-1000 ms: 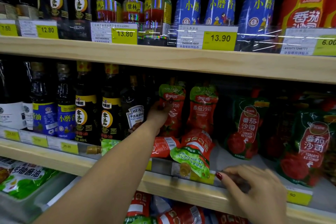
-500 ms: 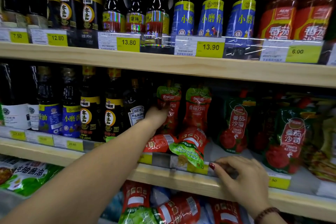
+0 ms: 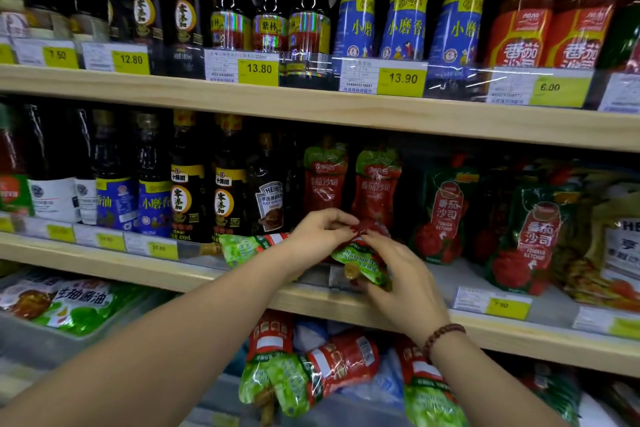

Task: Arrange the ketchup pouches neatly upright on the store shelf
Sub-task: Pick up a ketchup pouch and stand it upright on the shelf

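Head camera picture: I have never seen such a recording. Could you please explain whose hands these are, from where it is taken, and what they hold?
There is no machine here. A person wears one camera on the head, so you look down at their own arms. The left hand and the right hand both pinch a fallen pouch of ketchup at the front of a wooden shelf. A second pouch lies flat beside the left wrist. Behind, two upright pouches stand, dark bottles to their left.

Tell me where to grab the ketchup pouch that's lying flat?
Probably pinch the pouch at its green cap end, coming from the front: it lies sideways, that end pointing left and free, while the left hand covers its red end.
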Demonstrator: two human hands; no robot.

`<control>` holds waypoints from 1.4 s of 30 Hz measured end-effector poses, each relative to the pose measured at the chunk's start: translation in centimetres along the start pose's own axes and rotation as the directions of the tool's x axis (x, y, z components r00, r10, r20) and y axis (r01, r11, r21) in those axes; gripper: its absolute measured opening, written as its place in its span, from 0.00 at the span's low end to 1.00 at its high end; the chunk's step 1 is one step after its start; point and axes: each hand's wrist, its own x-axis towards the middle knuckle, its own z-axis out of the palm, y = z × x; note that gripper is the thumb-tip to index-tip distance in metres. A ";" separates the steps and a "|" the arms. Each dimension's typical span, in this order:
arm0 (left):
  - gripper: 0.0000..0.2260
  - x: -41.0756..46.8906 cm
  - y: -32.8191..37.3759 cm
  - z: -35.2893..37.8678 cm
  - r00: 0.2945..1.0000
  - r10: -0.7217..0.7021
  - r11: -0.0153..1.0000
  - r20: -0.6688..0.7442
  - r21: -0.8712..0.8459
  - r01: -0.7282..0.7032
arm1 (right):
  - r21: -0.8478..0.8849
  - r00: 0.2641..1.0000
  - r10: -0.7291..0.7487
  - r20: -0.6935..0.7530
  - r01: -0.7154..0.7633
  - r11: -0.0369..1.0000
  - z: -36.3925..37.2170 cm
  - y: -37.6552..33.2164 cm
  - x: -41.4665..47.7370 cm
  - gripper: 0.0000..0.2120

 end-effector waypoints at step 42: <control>0.24 1.4 -0.6 2.1 0.998 -0.029 1.000 0.056 0.009 0.028 | -0.126 0.958 0.285 0.031 -0.279 0.952 -3.1 3.3 -1.0 0.12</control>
